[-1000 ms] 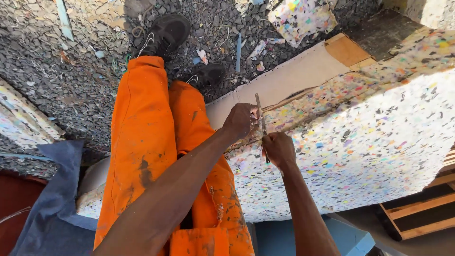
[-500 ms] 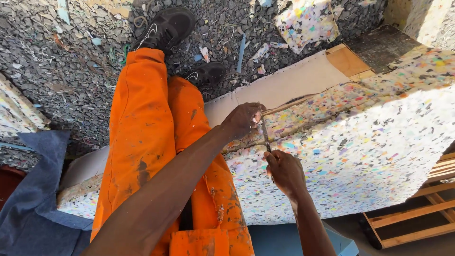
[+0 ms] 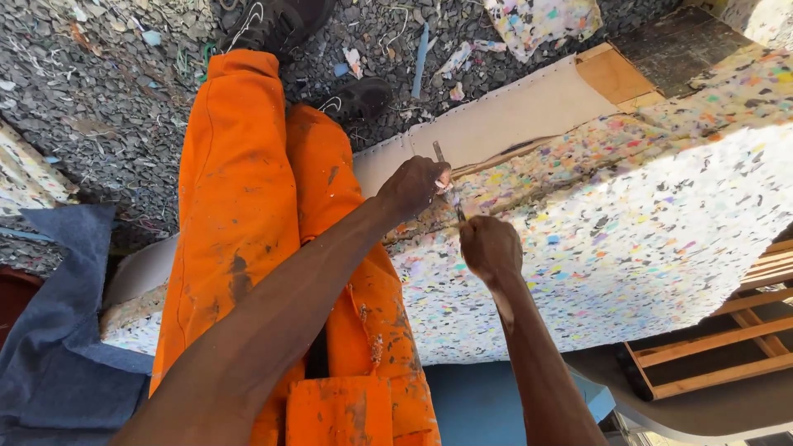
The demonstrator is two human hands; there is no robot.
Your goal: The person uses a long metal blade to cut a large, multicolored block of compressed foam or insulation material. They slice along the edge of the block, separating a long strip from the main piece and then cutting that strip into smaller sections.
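Observation:
A thick slab of speckled multicoloured foam lies in front of me, with a beige fabric strip along its far edge. My right hand is shut on a thin blade that stands in the seam between foam and fabric. My left hand pinches the fabric edge right beside the blade, fingers closed on it. My legs in orange trousers stand against the foam's left end.
Grey gravel littered with foam scraps covers the ground. A loose foam piece lies at the top, a plywood corner beside it. Blue cloth sits at left, a wooden frame at lower right.
My right hand drew the blade down toward me, then pushed it back up along the seam. The left hand stayed pinched on the fabric edge. The view shifted slightly downward.

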